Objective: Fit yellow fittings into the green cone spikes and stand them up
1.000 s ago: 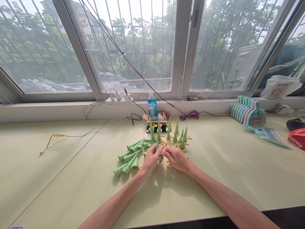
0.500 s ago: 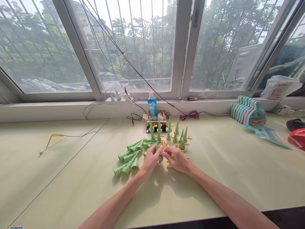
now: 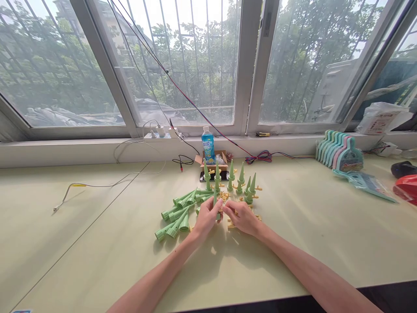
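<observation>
1. Head view: a green spike, tip up, is gripped in the closed fingers of the left hand.
2. At its three o'clock, the right hand bunches its fingertips (whether around anything, I cannot tell).
3. Loose spikes lie at nine o'clock; standing spikes with yellow pegs range from twelve to two.
4. Beyond, at twelve: a blue bottle.

Bright daylight through windows, soft shadows

Held green spike partly hidden
</observation>
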`<state>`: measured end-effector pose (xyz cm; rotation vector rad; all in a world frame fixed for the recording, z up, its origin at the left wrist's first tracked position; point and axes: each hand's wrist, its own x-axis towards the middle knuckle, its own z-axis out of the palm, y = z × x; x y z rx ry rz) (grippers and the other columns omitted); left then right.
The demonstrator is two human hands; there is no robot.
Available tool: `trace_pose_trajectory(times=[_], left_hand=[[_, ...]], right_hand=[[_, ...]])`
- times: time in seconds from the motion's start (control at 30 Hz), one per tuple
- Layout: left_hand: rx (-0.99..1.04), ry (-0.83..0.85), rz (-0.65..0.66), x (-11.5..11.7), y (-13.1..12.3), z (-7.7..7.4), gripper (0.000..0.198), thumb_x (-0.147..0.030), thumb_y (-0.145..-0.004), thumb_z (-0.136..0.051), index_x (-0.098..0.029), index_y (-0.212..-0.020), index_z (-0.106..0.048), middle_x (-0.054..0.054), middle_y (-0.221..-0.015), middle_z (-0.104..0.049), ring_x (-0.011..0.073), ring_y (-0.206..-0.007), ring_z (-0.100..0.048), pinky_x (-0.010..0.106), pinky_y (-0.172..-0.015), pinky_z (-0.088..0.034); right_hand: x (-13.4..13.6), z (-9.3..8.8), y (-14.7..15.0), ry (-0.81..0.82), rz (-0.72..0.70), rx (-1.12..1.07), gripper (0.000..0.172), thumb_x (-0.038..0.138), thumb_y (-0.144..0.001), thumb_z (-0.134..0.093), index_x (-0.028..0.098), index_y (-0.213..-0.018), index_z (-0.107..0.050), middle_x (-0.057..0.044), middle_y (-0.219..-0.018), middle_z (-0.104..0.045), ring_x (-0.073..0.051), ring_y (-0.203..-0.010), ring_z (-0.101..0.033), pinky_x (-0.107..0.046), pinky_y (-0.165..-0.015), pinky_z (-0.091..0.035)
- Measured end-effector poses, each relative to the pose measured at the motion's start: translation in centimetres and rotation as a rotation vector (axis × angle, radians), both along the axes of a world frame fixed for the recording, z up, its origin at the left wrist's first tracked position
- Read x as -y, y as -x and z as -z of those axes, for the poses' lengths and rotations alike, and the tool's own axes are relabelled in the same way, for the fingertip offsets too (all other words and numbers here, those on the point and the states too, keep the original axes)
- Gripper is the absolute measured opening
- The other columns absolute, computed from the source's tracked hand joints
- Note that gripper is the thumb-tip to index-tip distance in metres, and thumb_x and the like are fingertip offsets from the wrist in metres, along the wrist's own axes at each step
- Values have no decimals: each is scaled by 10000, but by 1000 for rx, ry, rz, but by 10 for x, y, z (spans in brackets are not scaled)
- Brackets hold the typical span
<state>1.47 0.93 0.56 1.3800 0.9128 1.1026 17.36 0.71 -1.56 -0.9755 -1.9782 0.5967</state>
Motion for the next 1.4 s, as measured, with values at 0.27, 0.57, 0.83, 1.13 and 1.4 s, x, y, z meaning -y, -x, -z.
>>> trace_pose_trajectory(times=[0.27,0.57,0.83,1.13,1.4], left_hand=[[6,3,0,-1,0,1,338,-482,-857,-609,-174,-759,-508,-28,-673,-517,83,-526,-474,209,-459,-399],[-21,-28,-2,0,0,1,344,-470,-858,-611,-181,-724,-480,-38,-627,-489,89,-528,-478,207,-463,-392],[2,-7,2,-1,0,2,344,-471,-855,-613,-178,-723,-489,-27,-633,-509,88,-526,-467,205,-453,-384],[22,31,-14,-1,0,1,363,-504,-820,-636,-174,-728,-517,-23,-649,-521,85,-514,-471,204,-446,-385],[-41,-27,-32,-1,0,2,369,-514,-838,-607,-178,-722,-510,-29,-611,-518,90,-508,-473,205,-448,-380]], right_hand=[[4,-3,0,21,-55,-28,85,228,-949,-490,195,-885,-534,37,-632,-599,-99,-521,-455,-222,-562,-366],[2,-4,0,-25,-88,-8,284,206,-978,-422,183,-715,-527,10,-670,-624,-96,-557,-468,-216,-573,-357],[3,-3,0,0,-56,20,325,258,-1000,-379,186,-724,-534,5,-676,-639,-94,-523,-439,-218,-553,-349],[4,0,0,81,-74,-60,45,249,-960,-475,218,-992,-486,31,-685,-669,-110,-527,-487,-234,-595,-413],[4,-4,0,76,-96,-65,155,255,-985,-411,210,-850,-473,20,-705,-646,-111,-561,-511,-227,-576,-393]])
